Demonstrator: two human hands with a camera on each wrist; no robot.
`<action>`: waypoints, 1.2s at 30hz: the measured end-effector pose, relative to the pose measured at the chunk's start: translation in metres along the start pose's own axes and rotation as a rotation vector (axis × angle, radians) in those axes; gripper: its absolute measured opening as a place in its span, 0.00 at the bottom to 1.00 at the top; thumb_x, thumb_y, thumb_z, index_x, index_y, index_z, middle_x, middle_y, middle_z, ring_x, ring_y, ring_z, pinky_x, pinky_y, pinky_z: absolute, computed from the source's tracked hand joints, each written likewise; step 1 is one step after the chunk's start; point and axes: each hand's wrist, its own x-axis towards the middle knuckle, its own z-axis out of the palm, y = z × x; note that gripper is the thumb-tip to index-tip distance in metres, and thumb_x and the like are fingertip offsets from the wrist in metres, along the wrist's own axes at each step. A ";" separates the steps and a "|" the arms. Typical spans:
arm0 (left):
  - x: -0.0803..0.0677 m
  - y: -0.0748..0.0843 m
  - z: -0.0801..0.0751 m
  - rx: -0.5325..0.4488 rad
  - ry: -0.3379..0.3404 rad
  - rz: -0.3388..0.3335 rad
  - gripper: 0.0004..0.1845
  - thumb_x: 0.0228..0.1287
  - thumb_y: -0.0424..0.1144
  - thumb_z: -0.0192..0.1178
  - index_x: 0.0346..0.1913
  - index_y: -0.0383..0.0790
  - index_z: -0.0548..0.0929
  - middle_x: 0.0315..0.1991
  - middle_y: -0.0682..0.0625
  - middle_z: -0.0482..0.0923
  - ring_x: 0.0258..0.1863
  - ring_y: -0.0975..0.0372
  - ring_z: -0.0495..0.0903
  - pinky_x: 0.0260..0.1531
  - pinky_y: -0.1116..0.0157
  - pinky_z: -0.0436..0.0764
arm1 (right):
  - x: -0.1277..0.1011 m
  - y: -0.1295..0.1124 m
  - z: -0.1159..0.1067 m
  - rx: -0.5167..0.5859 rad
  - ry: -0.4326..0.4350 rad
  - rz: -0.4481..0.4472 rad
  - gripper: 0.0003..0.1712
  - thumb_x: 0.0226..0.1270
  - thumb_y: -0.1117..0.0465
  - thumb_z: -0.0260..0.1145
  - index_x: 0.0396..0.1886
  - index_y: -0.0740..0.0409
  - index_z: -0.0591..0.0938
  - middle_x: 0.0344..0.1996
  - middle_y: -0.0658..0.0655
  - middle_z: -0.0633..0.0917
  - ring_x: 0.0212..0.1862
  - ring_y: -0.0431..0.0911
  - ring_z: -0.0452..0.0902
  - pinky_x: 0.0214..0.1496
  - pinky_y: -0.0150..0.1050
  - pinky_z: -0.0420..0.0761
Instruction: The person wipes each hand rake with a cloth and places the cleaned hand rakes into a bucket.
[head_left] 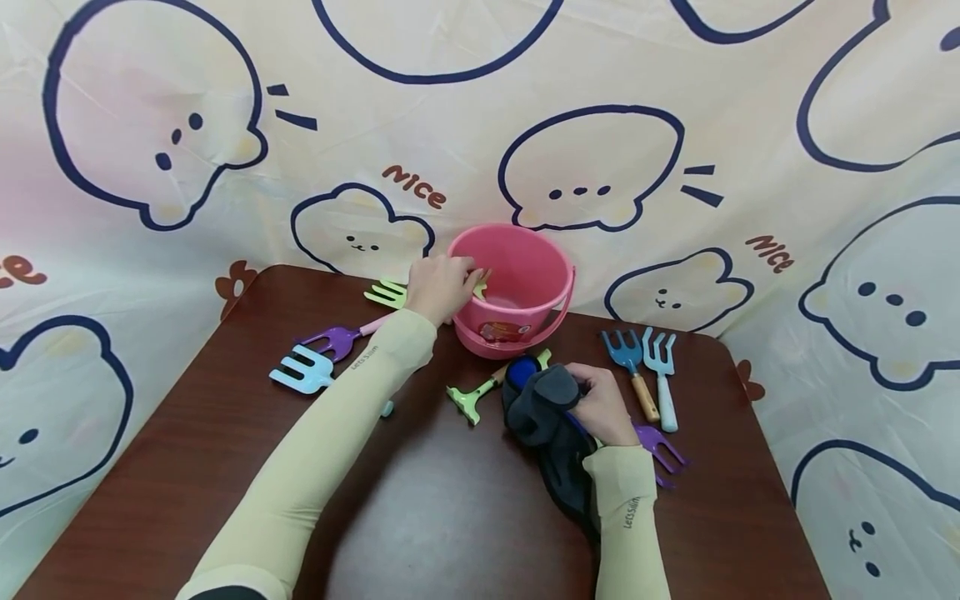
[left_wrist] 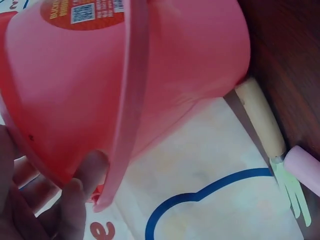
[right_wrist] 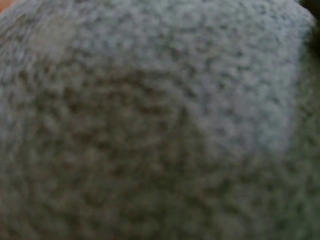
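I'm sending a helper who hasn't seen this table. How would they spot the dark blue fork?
Start at the pink bucket at the back of the brown table, then look right of it. Two forks lie side by side there; the dark blue fork is the left one, with a wooden handle, unlike the pale blue fork with its white handle.

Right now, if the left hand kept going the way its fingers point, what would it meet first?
Probably the inside of the pink bucket: the left hand already rests at its near rim, fingers reaching over it. Depth inside is unclear.
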 end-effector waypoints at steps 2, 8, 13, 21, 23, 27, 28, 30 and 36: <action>-0.001 0.000 -0.002 0.007 -0.013 0.003 0.17 0.77 0.54 0.57 0.43 0.47 0.88 0.27 0.51 0.84 0.27 0.55 0.80 0.27 0.59 0.75 | 0.001 -0.001 0.000 0.010 -0.007 0.000 0.07 0.67 0.66 0.73 0.44 0.56 0.90 0.37 0.55 0.90 0.39 0.44 0.83 0.53 0.34 0.83; -0.007 0.002 -0.007 0.005 0.029 0.032 0.15 0.77 0.53 0.59 0.54 0.48 0.85 0.33 0.50 0.88 0.28 0.55 0.82 0.27 0.59 0.78 | 0.000 -0.003 -0.002 -0.025 0.004 -0.002 0.06 0.66 0.67 0.73 0.41 0.57 0.89 0.34 0.55 0.89 0.36 0.42 0.82 0.48 0.33 0.83; -0.022 -0.006 -0.013 -0.079 0.168 0.054 0.19 0.77 0.50 0.59 0.64 0.48 0.82 0.41 0.47 0.89 0.26 0.52 0.82 0.29 0.56 0.82 | -0.002 0.000 -0.002 -0.037 0.017 -0.003 0.06 0.66 0.69 0.73 0.41 0.58 0.89 0.33 0.55 0.88 0.35 0.40 0.81 0.45 0.32 0.82; -0.045 -0.014 -0.022 -0.253 0.407 0.088 0.20 0.77 0.43 0.59 0.67 0.45 0.79 0.52 0.42 0.87 0.26 0.50 0.83 0.28 0.54 0.84 | 0.000 0.002 -0.003 -0.022 0.009 -0.009 0.06 0.66 0.65 0.74 0.41 0.51 0.90 0.35 0.51 0.89 0.38 0.45 0.82 0.50 0.35 0.84; -0.051 -0.012 -0.023 -0.264 0.428 0.092 0.18 0.77 0.43 0.60 0.64 0.43 0.81 0.48 0.43 0.88 0.27 0.52 0.85 0.28 0.56 0.84 | 0.000 0.002 -0.006 -0.030 0.010 -0.009 0.07 0.66 0.65 0.74 0.41 0.50 0.90 0.35 0.51 0.89 0.37 0.46 0.82 0.50 0.36 0.84; -0.072 -0.016 -0.021 -0.264 0.410 0.064 0.13 0.75 0.44 0.62 0.55 0.42 0.86 0.39 0.46 0.89 0.28 0.55 0.87 0.27 0.57 0.83 | -0.001 0.003 -0.011 -0.020 0.018 -0.007 0.08 0.65 0.67 0.74 0.41 0.51 0.90 0.35 0.51 0.89 0.37 0.46 0.82 0.49 0.36 0.84; -0.079 -0.020 -0.019 -0.256 0.397 0.055 0.12 0.75 0.45 0.62 0.53 0.43 0.87 0.38 0.47 0.89 0.28 0.56 0.87 0.27 0.57 0.83 | -0.001 0.004 -0.012 -0.016 0.018 -0.010 0.08 0.65 0.67 0.74 0.41 0.51 0.90 0.35 0.51 0.89 0.37 0.46 0.82 0.49 0.36 0.84; -0.095 -0.034 -0.011 -0.232 0.365 0.034 0.11 0.74 0.46 0.63 0.50 0.45 0.88 0.37 0.49 0.90 0.25 0.57 0.85 0.25 0.58 0.80 | -0.001 0.005 -0.014 -0.008 0.017 -0.007 0.07 0.66 0.66 0.74 0.41 0.52 0.90 0.35 0.52 0.89 0.38 0.46 0.82 0.50 0.35 0.84; -0.141 -0.088 0.015 -0.167 0.237 0.027 0.09 0.67 0.42 0.69 0.47 0.45 0.90 0.30 0.51 0.89 0.19 0.61 0.78 0.18 0.63 0.70 | -0.003 0.006 -0.017 -0.010 0.023 0.004 0.06 0.66 0.65 0.74 0.40 0.51 0.90 0.35 0.51 0.90 0.37 0.46 0.83 0.49 0.36 0.85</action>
